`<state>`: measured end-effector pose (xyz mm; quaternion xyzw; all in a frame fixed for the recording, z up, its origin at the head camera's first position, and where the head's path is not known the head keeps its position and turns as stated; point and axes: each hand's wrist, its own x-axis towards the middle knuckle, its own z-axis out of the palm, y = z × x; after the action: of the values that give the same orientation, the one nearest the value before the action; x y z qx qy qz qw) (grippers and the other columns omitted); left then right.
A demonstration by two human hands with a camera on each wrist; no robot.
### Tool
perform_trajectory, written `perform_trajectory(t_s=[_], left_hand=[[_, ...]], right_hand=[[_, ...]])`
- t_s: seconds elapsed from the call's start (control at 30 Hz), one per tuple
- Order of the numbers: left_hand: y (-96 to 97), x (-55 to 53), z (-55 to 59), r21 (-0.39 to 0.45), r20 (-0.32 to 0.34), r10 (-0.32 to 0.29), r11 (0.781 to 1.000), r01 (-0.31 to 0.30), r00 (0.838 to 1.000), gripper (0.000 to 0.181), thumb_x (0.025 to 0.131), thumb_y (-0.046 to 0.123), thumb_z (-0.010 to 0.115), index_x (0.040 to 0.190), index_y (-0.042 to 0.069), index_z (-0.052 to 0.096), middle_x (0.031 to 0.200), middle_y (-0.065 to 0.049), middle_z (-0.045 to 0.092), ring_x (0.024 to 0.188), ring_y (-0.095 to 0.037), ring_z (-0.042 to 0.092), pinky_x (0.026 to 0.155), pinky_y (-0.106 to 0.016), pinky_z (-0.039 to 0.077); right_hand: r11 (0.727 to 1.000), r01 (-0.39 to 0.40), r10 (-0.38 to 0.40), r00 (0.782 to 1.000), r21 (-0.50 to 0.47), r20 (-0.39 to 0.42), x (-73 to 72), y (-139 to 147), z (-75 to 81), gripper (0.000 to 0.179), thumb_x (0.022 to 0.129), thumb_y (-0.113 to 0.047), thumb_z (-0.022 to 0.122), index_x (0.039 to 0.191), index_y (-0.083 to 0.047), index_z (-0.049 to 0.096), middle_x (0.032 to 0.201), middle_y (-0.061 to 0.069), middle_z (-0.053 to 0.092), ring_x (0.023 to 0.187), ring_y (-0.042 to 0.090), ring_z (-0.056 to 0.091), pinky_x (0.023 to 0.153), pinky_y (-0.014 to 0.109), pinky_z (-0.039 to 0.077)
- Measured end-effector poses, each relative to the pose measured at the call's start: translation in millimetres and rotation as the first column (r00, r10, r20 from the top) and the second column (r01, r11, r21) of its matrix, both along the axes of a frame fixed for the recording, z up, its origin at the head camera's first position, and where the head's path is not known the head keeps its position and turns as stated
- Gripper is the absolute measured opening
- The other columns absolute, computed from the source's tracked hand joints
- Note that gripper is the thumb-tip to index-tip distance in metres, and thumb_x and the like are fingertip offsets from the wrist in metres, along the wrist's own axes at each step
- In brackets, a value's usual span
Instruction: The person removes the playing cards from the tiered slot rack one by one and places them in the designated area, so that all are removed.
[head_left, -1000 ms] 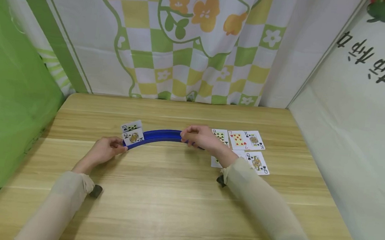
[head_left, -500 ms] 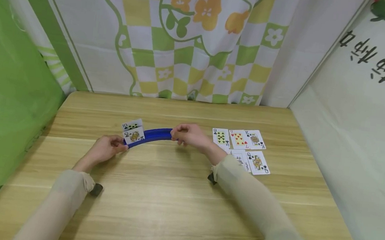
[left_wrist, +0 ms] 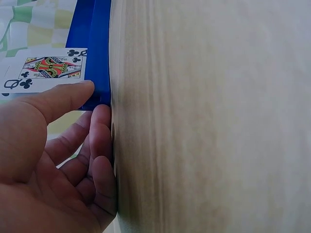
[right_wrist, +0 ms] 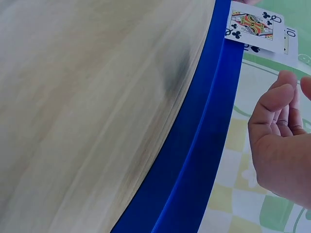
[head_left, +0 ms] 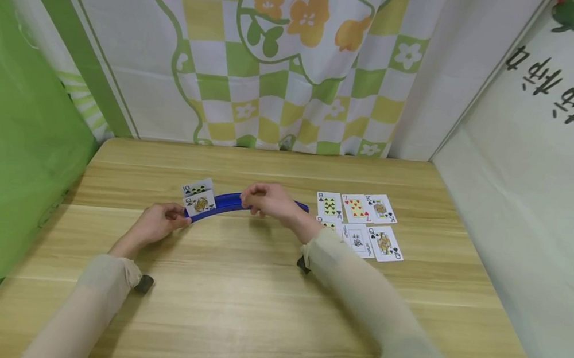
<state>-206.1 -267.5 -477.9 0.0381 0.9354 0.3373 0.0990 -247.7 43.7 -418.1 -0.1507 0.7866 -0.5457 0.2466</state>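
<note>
A curved blue card holder (head_left: 229,201) lies on the table. At its left end stands a queen of clubs (head_left: 200,204), with a black ten (head_left: 197,185) behind it. My left hand (head_left: 154,225) holds that end, the thumb (left_wrist: 80,92) against the front and fingers bent below. Over the middle of the holder hovers my right hand (head_left: 270,201), its fingers loosely bent and nothing seen between them. In the right wrist view these fingers (right_wrist: 277,99) appear apart from the blue holder.
Right of the holder lie several face-up playing cards in two rows: a black nine (head_left: 329,205), a red seven (head_left: 356,210), a king (head_left: 380,209), a joker (head_left: 357,241) and a queen (head_left: 386,243). A patterned curtain (head_left: 294,105) hangs behind the table (head_left: 232,312).
My right hand has moved left along the holder, uncovering its right end and more of the cards at the right. My left hand stays at the left end.
</note>
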Motion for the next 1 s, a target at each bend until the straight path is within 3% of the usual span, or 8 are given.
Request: perform_trajectory(t_s=[0.27,0.4,0.7,1.0], left_hand=[[-0.4,0.2,0.1,-0.001,0.008,0.005,1.0,-0.005,1.0,0.038,0.093,0.028,0.07,0.116,-0.003,0.065,0.101,-0.017,0.071,0.083,-0.021,0.062,0.068,-0.029,0.048],[-0.5,0.3,-0.1,0.0,0.0,0.003,1.0,-0.003,1.0,0.038,0.093,0.027,0.07,0.116,-0.003,0.065,0.101,-0.017,0.071,0.085,-0.022,0.063,0.069,-0.029,0.048],[-0.5,-0.2,-2.6,0.013,-0.01,0.002,1.0,-0.002,1.0,0.037,0.092,0.027,0.071,0.114,-0.003,0.066,0.099,-0.017,0.071,0.085,-0.022,0.064,0.069,-0.028,0.049],[-0.8,-0.1,-1.6,0.002,-0.019,-0.001,1.0,0.001,1.0,0.037,0.093,0.027,0.07,0.115,-0.003,0.066,0.1,-0.017,0.072,0.087,-0.023,0.065,0.07,-0.028,0.049]], right_hand=[[0.999,0.021,-0.021,1.0,-0.026,0.022,-4.1,-15,-4.2,0.029,0.101,-0.023,0.058,0.12,-0.002,0.065,0.112,0.014,0.07,0.095,0.036,0.064,0.076,0.045,0.049],[0.999,0.03,-0.028,0.999,-0.044,0.032,-5.4,-24,-6.5,0.027,0.099,-0.022,0.061,0.118,-0.003,0.067,0.108,0.012,0.071,0.094,0.036,0.064,0.073,0.041,0.049],[0.998,0.036,-0.034,0.999,-0.06,0.03,-6.4,-38,-9.9,0.03,0.097,-0.02,0.065,0.12,-0.002,0.066,0.113,0.022,0.068,0.098,0.043,0.063,0.067,0.035,0.046],[0.994,0.066,-0.06,0.996,-0.086,0.061,-7.8,-51,-13.9,0.024,0.097,-0.02,0.066,0.115,-0.005,0.068,0.112,0.016,0.071,0.105,0.05,0.06,0.079,0.056,0.044]])
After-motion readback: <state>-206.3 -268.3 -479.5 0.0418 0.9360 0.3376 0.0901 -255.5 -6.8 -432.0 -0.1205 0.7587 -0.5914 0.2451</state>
